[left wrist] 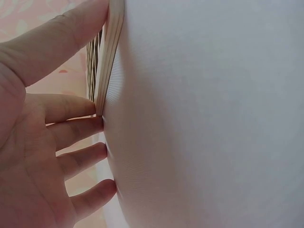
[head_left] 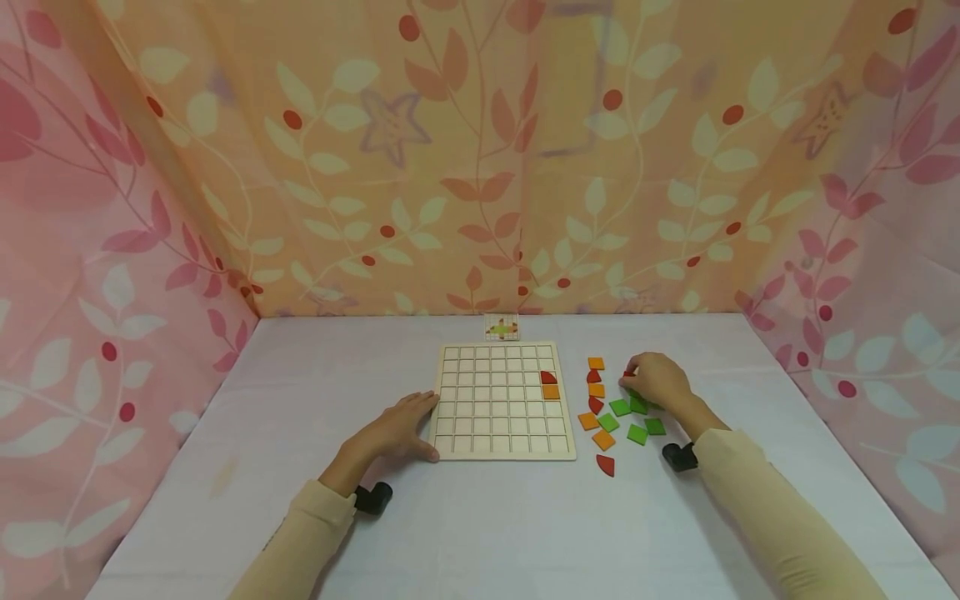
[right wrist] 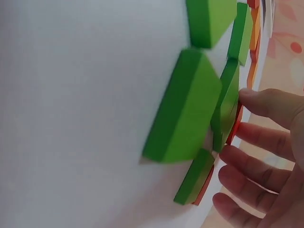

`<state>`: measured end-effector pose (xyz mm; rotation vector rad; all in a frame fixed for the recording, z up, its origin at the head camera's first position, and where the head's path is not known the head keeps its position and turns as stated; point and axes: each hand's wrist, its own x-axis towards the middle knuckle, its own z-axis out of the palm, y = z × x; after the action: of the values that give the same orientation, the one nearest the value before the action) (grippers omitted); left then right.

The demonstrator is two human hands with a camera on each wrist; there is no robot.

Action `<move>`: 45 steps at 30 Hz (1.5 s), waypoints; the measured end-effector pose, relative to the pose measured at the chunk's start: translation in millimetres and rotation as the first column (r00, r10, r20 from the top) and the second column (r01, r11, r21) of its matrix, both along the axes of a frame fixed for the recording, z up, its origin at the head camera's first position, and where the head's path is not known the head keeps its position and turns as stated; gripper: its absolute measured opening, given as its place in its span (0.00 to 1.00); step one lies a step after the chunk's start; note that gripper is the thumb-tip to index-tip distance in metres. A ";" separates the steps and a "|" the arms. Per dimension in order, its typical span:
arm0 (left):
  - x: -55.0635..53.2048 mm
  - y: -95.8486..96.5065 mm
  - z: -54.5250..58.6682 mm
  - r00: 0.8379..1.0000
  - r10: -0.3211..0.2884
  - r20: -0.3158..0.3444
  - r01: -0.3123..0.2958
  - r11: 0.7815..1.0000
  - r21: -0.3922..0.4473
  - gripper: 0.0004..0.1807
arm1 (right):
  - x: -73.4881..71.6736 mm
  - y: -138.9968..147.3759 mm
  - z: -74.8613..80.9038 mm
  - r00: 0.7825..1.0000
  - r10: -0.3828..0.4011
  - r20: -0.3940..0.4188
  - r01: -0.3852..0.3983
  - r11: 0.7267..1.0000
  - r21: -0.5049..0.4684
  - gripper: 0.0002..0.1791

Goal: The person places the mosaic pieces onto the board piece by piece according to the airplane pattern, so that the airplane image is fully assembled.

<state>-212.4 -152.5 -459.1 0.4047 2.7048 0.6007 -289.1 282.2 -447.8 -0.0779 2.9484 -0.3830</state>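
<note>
A pale wooden grid board (head_left: 501, 456) lies on the table. My left hand (head_left: 401, 425) rests against its left side, thumb and fingers spread and fairly straight; in the left wrist view the thumb (left wrist: 61, 40) touches the board's edge. On the board's right side sit a red quarter-circle tile (head_left: 548, 377) and an orange square tile (head_left: 551, 392). To the right, my right hand (head_left: 658, 382) pinches another red tile (head_left: 627, 374) between thumb and fingertips, beside several green tiles (head_left: 637, 434). The right wrist view shows that red tile (right wrist: 234, 126) partly hidden behind a green one (right wrist: 227, 107).
A small pattern card (head_left: 502, 327) lies behind the board. Orange tiles (head_left: 596, 363) and red ones (head_left: 605, 465) are scattered between the board and my right hand. Floral curtains (head_left: 480, 167) enclose the back and sides of the white table (head_left: 480, 533).
</note>
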 end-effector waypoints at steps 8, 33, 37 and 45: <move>1.0 2.2 2.4 1.000 0.007 -0.002 -0.007 1.000 -0.002 0.55 | -4.3 10.4 -3.1 1.000 0.009 -0.008 -0.010 0.996 -0.092 0.19; 0.9 0.7 0.0 1.000 0.004 -0.006 -0.004 1.000 -0.004 0.55 | -3.6 10.4 -2.8 0.992 0.067 -0.107 -0.091 0.968 -0.234 0.21; 0.5 0.4 -0.5 1.000 0.001 -0.006 -0.001 1.000 -0.005 0.55 | -3.4 8.0 -3.5 0.987 0.078 -0.138 -0.108 0.968 -0.226 0.20; -0.7 0.4 -1.6 1.000 0.000 -0.006 0.000 1.000 -0.013 0.55 | -1.5 2.1 -3.1 0.990 0.066 -0.123 -0.095 0.964 -0.249 0.21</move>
<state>-213.2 -152.1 -460.6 0.4046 2.7129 0.5830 -290.5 284.4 -451.0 -0.2591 2.9772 -0.7670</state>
